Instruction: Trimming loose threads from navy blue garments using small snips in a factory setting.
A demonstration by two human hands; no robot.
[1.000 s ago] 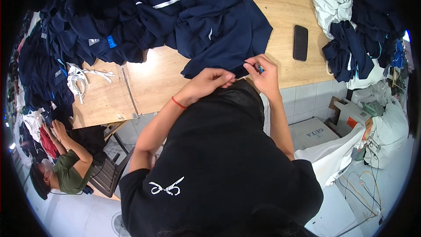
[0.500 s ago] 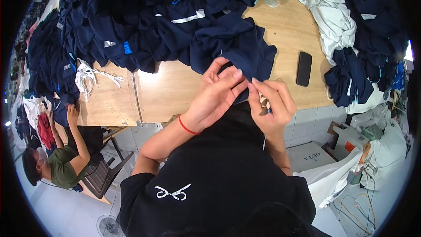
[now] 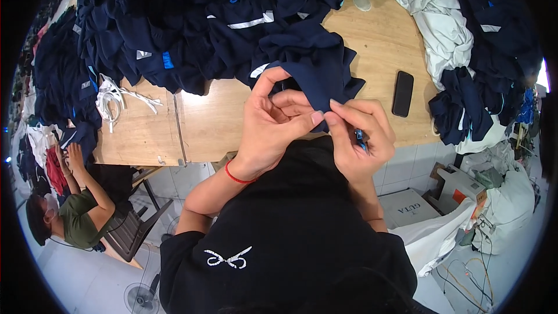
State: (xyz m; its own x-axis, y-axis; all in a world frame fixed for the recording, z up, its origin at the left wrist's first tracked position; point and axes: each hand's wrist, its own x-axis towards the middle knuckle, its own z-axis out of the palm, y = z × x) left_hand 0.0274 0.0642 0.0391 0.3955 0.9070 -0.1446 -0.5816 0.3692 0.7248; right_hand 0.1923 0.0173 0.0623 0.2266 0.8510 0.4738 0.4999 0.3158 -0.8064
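A navy garment [image 3: 318, 52] is raised at the near edge of the table, one corner of its cloth drawn toward me. My left hand [image 3: 278, 117] is closed on that cloth, the thumb pressing near the corner and the other fingers curled under and behind it. Thumb and forefinger of my right hand [image 3: 363, 134] pinch the same corner from the right side. Tucked in the right palm is a small blue object [image 3: 360, 138], mostly hidden by the fingers; its kind cannot be made out. The two thumb tips nearly meet.
Heaped navy garments [image 3: 157, 17] cover the back and left of the wooden table [image 3: 215, 119]. White cords [image 3: 110, 104] lie at left, a black phone [image 3: 403, 93] at right, beside white cloth [image 3: 436, 17]. A round pale disc [image 3: 361, 3] sits farther back. A co-worker [image 3: 87, 215] handles cloth at left.
My left hand has turned and shifted slightly left, its thumb now lower by the corner. More of the cloth stands raised between my hands. The object in my right palm shows blue now.
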